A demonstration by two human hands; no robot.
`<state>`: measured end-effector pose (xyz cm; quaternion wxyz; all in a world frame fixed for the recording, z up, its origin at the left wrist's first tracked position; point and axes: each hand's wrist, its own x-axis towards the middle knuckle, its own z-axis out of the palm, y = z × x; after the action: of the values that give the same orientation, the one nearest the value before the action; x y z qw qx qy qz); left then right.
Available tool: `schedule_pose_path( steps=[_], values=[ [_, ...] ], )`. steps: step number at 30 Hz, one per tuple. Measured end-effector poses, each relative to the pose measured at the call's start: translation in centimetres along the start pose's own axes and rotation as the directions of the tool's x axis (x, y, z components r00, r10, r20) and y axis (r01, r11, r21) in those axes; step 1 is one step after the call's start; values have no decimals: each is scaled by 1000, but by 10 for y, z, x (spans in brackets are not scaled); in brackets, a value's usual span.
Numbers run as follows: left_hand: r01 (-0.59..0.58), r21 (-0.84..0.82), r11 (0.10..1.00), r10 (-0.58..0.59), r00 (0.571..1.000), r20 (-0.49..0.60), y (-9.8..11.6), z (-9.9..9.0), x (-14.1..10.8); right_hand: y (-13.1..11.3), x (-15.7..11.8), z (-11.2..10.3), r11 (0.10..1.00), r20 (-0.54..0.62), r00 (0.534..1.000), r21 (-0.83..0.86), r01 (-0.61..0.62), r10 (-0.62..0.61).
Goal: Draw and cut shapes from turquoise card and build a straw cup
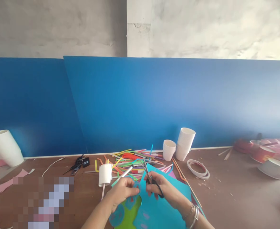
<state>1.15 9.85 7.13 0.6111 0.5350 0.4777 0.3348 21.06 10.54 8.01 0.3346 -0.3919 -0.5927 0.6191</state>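
Observation:
Between its thumb and fingers my left hand (pixel 123 192) pinches a small blue paper piece (pixel 137 187). My right hand (pixel 159 187) holds black-handled scissors (pixel 149 178), their blades pointing up and slightly apart, just right of the paper piece. Under both hands lies a large blue paper sheet (pixel 165 208). Blue rounded cutouts (pixel 117 215) with faint drawn marks rest over a green sheet (pixel 129 217) below my left hand. Coloured straws and pens (pixel 130 160) are heaped behind the hands.
A white cup (pixel 105 175) with a straw stands left of the heap. White cups (pixel 185 143) are stacked behind, near a white tape roll (pixel 198 169). Keys (pixel 77 165) lie left; paper bowls (pixel 273 168) sit right. A blue partition (pixel 140 101) rises behind the table.

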Motion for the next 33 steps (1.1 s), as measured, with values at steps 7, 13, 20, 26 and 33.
schedule_pose_path(
  steps=[7, 13, 20, 26, 33],
  values=[
    [-16, 75, 997, 22, 996, -87, 7, 19, -9, 7, 9, 20, 998, -195, 980, 46, 49, -39],
    [-80, -282, 956, 26, 981, -190, 10, 15, -5, 3, 4, 21, 995, -251, 966, 62, 74, -56],
    [-123, -546, 829, 1, 976, -218, 13, 33, -13, 25, 3, 50, 979, -47, 985, 112, 170, -165],
    [-81, -652, 754, -107, 964, -242, 18, 48, -21, 30, 0, 59, 961, -96, 963, 97, 261, -252],
    [-119, -697, 707, -116, 953, -280, 13, 52, -20, 26, -1, 60, 960, -124, 960, 96, 265, -252]
  ],
)
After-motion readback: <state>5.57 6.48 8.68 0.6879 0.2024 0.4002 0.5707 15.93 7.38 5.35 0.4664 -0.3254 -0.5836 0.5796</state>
